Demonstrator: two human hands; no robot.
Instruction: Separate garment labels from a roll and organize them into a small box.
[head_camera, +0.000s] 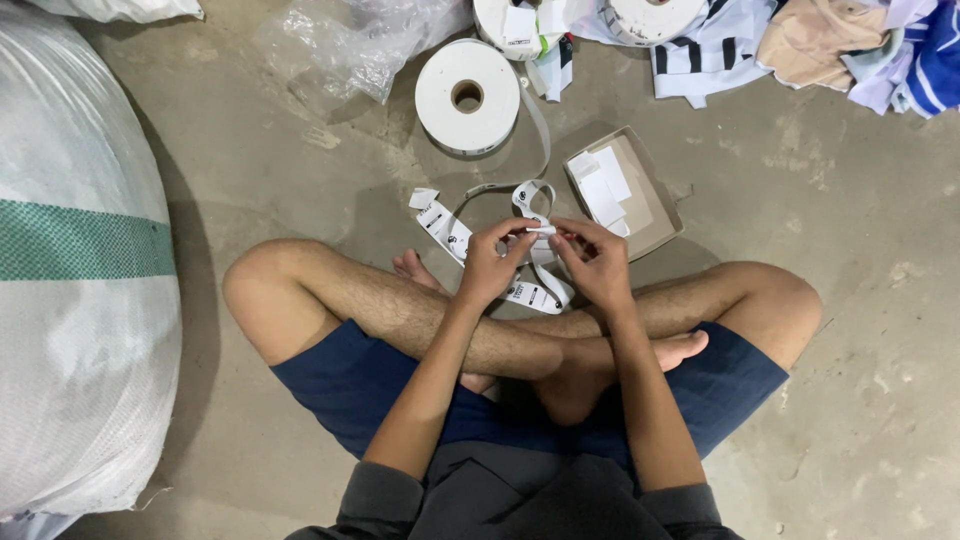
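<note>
A strip of white label tape (540, 231), printed w/ small black marks at intervals, is pinched between both hands above crossed bare legs on a concrete floor (850, 400). The left hand (492, 262) is closed on the strip w/ thumb and forefinger pressed together; the right hand (597, 262) grips the same short section from the other side, fingertips nearly touching those of the left. The tape is seen looping loosely below and beyond the hands, curling over the floor near a bare foot, then trailing back toward a large white tape roll (467, 96) lying flat toward the floor's far edge. Cut white labels are stacked in a shallow cardboard box lid (648, 210) just beside the right hand. A bulging woven sack (70, 300) w/ a green band fills the left side; crumpled clear plastic (350, 45) and piled garments (850, 40) are visible along the far edge.
</note>
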